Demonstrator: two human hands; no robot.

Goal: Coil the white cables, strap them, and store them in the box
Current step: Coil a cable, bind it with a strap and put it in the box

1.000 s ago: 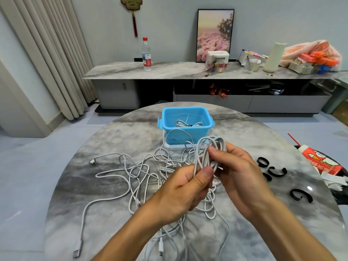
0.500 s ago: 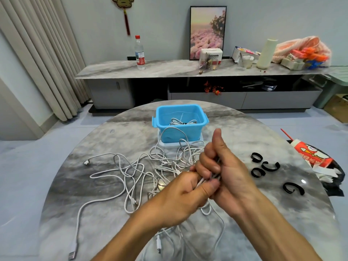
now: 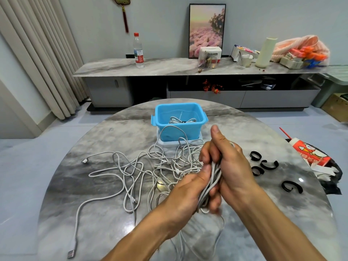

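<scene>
Above the round marble table, both hands grip one coiled white cable. My left hand holds the lower part of the coil from the left. My right hand wraps its fingers round the upper part, thumb sticking up. A tangle of loose white cables spreads over the table to the left and behind the hands. At the table's far side stands the blue box, with a strapped white cable lying inside it. Several black straps lie on the table to the right.
A red and white carton lies on dark packaging at the table's right edge. Behind the table runs a long marble-topped cabinet with a bottle, a picture and clutter. Curtains hang at the left.
The coil went from an open loop held up between the hands to a squeezed bundle. My right hand closed round it with the thumb raised, and both hands dropped lower.
</scene>
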